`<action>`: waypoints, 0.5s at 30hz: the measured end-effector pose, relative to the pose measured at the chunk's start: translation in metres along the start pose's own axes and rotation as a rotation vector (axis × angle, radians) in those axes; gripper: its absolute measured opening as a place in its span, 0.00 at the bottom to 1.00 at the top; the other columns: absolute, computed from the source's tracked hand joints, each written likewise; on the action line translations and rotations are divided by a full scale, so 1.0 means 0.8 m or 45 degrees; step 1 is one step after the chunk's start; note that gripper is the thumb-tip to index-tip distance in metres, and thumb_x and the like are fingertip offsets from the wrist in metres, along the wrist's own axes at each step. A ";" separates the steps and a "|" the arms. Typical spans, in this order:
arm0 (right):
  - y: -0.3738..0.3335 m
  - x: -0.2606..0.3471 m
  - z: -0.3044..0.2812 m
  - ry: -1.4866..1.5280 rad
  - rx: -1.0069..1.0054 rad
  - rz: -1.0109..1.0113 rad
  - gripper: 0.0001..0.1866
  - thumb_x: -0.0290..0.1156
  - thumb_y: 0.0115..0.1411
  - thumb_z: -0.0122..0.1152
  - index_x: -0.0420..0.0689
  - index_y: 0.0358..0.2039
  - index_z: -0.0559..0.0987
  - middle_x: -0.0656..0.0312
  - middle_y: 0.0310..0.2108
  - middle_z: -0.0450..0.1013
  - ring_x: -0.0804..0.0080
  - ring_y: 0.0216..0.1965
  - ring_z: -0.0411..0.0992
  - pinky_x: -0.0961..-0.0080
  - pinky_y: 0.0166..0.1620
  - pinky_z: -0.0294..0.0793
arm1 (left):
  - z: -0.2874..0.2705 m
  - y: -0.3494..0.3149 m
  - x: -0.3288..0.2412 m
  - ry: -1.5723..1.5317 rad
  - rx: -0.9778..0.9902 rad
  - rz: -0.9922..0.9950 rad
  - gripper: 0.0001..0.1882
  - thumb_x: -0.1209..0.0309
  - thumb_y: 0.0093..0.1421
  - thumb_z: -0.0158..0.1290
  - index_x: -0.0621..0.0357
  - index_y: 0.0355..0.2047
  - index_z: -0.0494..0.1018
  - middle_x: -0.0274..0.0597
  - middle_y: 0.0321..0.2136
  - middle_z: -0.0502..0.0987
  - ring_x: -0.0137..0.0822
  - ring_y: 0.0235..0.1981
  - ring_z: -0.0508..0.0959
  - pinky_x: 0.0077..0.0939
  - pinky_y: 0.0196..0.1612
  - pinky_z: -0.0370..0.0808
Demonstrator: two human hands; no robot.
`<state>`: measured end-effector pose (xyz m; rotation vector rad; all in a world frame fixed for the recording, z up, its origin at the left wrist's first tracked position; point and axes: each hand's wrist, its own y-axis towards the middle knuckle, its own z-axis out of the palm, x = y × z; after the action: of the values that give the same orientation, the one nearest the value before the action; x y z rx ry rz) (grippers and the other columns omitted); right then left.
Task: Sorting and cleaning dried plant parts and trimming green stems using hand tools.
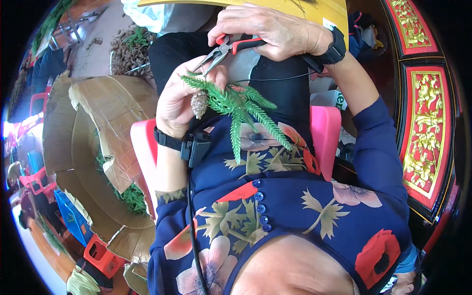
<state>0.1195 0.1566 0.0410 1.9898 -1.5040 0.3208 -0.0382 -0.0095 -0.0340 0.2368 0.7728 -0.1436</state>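
Observation:
My left hand pinches the stem end of an artificial green pine sprig, whose needled branches hang over my lap toward the right. A brown pine cone dangles beside my left palm, against the sprig. In my right hand is a pair of pliers with red handles. The plier jaws are parted and point down-left, close to my left fingertips and the top of the sprig. Whether the jaws touch a wire there is too small to tell.
At my left stands a torn cardboard box with green sprigs inside. Beyond it lies a heap of pine cones. A yellow table edges the far side. My pink chair surrounds me; a red-and-gold carved panel is at right.

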 end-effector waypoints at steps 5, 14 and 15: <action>0.004 0.014 0.001 -0.381 0.050 -0.084 0.16 0.24 0.49 0.59 0.42 0.40 0.71 0.57 0.34 0.66 0.59 0.38 0.65 0.68 0.43 0.64 | 0.010 0.003 0.007 -0.109 0.021 0.019 0.15 0.64 0.48 0.55 0.64 0.26 0.67 0.46 0.23 0.69 0.33 0.27 0.66 0.24 0.33 0.64; 0.003 -0.012 0.008 -0.013 -0.081 -0.110 0.13 0.27 0.53 0.59 0.41 0.40 0.71 0.57 0.33 0.66 0.58 0.36 0.65 0.68 0.40 0.64 | 0.009 0.004 0.013 -0.155 0.034 0.076 0.15 0.63 0.46 0.55 0.62 0.24 0.66 0.45 0.20 0.69 0.34 0.26 0.63 0.23 0.30 0.58; 0.004 -0.008 0.007 -0.014 -0.081 -0.110 0.13 0.27 0.53 0.59 0.41 0.40 0.71 0.57 0.33 0.66 0.58 0.36 0.65 0.68 0.40 0.64 | 0.009 0.003 0.013 -0.137 0.026 0.090 0.15 0.62 0.46 0.55 0.63 0.24 0.66 0.44 0.19 0.69 0.34 0.26 0.63 0.23 0.30 0.58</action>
<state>0.1138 0.1580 0.0344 2.0018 -1.4129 0.2238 -0.0252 -0.0093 -0.0356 0.2731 0.6554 -0.0968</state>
